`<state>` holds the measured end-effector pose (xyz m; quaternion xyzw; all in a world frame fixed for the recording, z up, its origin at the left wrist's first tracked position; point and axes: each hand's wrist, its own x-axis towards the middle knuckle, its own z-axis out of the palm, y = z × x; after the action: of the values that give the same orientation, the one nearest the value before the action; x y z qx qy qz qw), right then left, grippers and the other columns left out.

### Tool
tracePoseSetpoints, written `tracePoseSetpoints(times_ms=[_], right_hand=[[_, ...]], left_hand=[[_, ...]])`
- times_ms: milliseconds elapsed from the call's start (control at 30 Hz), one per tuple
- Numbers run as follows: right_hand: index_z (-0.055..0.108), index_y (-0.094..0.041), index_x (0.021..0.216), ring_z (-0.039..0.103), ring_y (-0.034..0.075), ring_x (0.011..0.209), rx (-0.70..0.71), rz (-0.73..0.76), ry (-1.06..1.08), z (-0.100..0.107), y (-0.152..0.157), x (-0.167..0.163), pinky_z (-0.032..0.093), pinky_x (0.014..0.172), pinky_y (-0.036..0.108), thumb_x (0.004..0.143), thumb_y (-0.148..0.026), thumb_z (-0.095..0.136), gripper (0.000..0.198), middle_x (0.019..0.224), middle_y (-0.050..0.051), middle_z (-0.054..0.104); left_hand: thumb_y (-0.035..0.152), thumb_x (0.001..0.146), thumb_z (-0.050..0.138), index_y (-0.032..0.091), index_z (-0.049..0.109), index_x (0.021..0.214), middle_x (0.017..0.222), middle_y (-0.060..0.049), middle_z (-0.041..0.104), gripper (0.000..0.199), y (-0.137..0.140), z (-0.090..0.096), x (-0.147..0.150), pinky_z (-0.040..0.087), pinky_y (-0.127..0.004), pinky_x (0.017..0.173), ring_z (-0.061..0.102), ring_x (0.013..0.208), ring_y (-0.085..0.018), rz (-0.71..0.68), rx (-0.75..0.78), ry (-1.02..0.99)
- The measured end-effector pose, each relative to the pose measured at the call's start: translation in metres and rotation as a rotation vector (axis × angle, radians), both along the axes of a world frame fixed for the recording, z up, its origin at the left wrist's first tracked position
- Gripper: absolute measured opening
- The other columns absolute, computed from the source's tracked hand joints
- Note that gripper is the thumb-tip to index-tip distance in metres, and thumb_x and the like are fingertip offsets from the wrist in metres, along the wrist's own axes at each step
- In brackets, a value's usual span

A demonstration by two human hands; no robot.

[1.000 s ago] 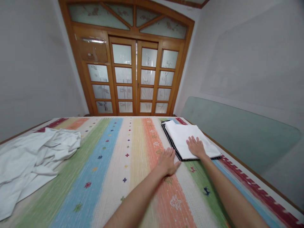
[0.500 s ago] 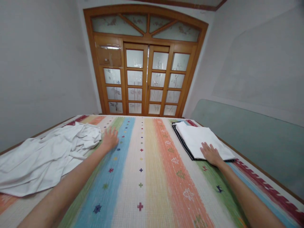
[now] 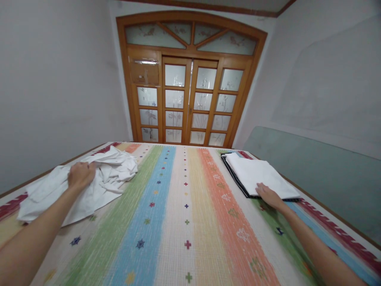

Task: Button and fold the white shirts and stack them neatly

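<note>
On the left side of the bed, my left hand [image 3: 81, 174] is closed on a crumpled white garment [image 3: 111, 180], its fingers bunching the fabric. The garment lies in loose folds, so its exact kind is hard to tell. To the right, my right hand [image 3: 268, 194] rests at the near edge of a folded white garment [image 3: 262, 171]. Its fingers lie on the cloth and its thumb is hidden. Beneath that white piece is a folded black garment with white stripes [image 3: 233, 176], showing along the left and near edges.
A striped, multicoloured bedspread [image 3: 178, 222] with small motifs covers the bed. Along the right side stands a pale green headboard-like panel [image 3: 315, 167]. Wooden doors with glass panes [image 3: 184, 95] close off the far end. Plain walls rise on both sides.
My left hand has moved left from the bedspread onto the crumpled garment and gripped it. The garment is gathered up more compactly. My right hand stays at the folded stack, its fingers nearer the edge.
</note>
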<state>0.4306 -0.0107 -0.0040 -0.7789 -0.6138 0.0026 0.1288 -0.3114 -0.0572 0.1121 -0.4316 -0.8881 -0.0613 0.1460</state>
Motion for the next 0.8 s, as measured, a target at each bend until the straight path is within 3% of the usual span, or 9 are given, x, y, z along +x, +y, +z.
tracePoseSetpoints(times_ms=[133, 300, 433, 533, 600, 667, 733, 800], right_hand=[[0.062, -0.015, 0.127, 0.049, 0.027, 0.131, 0.099, 0.093, 0.159, 0.028, -0.003, -0.038, 0.037, 0.112, 0.039, 0.087, -0.035, 0.040, 0.050, 0.139, 0.011, 0.057], [0.068, -0.018, 0.117, 0.056, 0.025, 0.123, 0.150, 0.358, 0.359, 0.062, -0.008, -0.115, 0.039, 0.108, 0.036, 0.087, -0.032, 0.046, 0.040, 0.129, 0.009, 0.064], [0.070, -0.018, 0.107, 0.061, 0.026, 0.113, 0.016, 0.661, 0.671, 0.076, -0.018, -0.184, 0.045, 0.101, 0.042, 0.088, -0.045, 0.051, 0.037, 0.119, 0.010, 0.068], [0.066, -0.019, 0.109, 0.067, 0.023, 0.098, -0.229, 0.805, 0.985, 0.076, -0.032, -0.236, 0.052, 0.088, 0.040, 0.087, -0.058, 0.053, 0.047, 0.117, 0.012, 0.067], [0.058, -0.019, 0.121, 0.070, 0.022, 0.088, -0.366, 0.807, 1.202, 0.072, -0.041, -0.267, 0.055, 0.079, 0.040, 0.086, -0.064, 0.051, 0.057, 0.121, 0.015, 0.065], [0.048, -0.021, 0.132, 0.070, 0.022, 0.079, -0.487, 0.761, 1.389, 0.068, -0.047, -0.294, 0.056, 0.070, 0.040, 0.086, -0.068, 0.048, 0.065, 0.117, 0.014, 0.067], [0.049, -0.024, 0.131, 0.069, 0.020, 0.075, -0.487, 0.708, 1.526, 0.065, -0.050, -0.314, 0.055, 0.065, 0.035, 0.086, -0.068, 0.047, 0.063, 0.107, 0.009, 0.071], [0.057, -0.023, 0.119, 0.068, 0.019, 0.078, -0.389, 0.672, 1.618, 0.064, -0.048, -0.328, 0.053, 0.066, 0.031, 0.084, -0.065, 0.052, 0.055, 0.098, 0.006, 0.072]], left_hand=[[0.033, 0.092, 0.018, 0.012, 0.060, 0.094, 0.116, -0.010, 0.064, 0.048, 0.008, 0.026, 0.015, 0.042, -0.027, 0.090, 0.054, 0.105, -0.021, -0.062, 0.130, -0.051], [0.034, 0.094, 0.026, 0.016, 0.051, 0.079, 0.107, -0.008, 0.062, 0.034, 0.004, 0.058, 0.055, 0.042, -0.030, 0.093, 0.054, 0.098, -0.019, -0.160, 0.425, -0.195], [0.035, 0.092, 0.032, 0.020, 0.039, 0.067, 0.090, -0.004, 0.059, 0.030, -0.005, 0.075, 0.105, 0.042, -0.030, 0.090, 0.052, 0.088, -0.016, -0.389, 0.618, -0.293], [0.038, 0.091, 0.035, 0.022, 0.039, 0.063, 0.079, -0.002, 0.058, 0.033, -0.013, 0.079, 0.149, 0.043, -0.028, 0.081, 0.052, 0.078, -0.015, -0.565, 0.687, -0.373], [0.039, 0.089, 0.037, 0.022, 0.044, 0.063, 0.076, -0.002, 0.059, 0.032, -0.020, 0.076, 0.178, 0.042, -0.028, 0.076, 0.054, 0.077, -0.017, -0.739, 0.625, -0.405], [0.040, 0.088, 0.038, 0.021, 0.049, 0.067, 0.072, -0.001, 0.060, 0.030, -0.031, 0.066, 0.204, 0.041, -0.028, 0.070, 0.054, 0.072, -0.017, -0.917, 0.451, -0.457], [0.042, 0.087, 0.042, 0.020, 0.050, 0.065, 0.067, 0.000, 0.059, 0.031, -0.044, 0.047, 0.228, 0.040, -0.028, 0.066, 0.053, 0.066, -0.016, -1.118, 0.195, -0.487], [0.039, 0.089, 0.042, 0.019, 0.054, 0.068, 0.069, 0.000, 0.063, 0.031, -0.059, 0.021, 0.249, 0.039, -0.027, 0.065, 0.053, 0.065, -0.015, -1.295, -0.064, -0.513]])
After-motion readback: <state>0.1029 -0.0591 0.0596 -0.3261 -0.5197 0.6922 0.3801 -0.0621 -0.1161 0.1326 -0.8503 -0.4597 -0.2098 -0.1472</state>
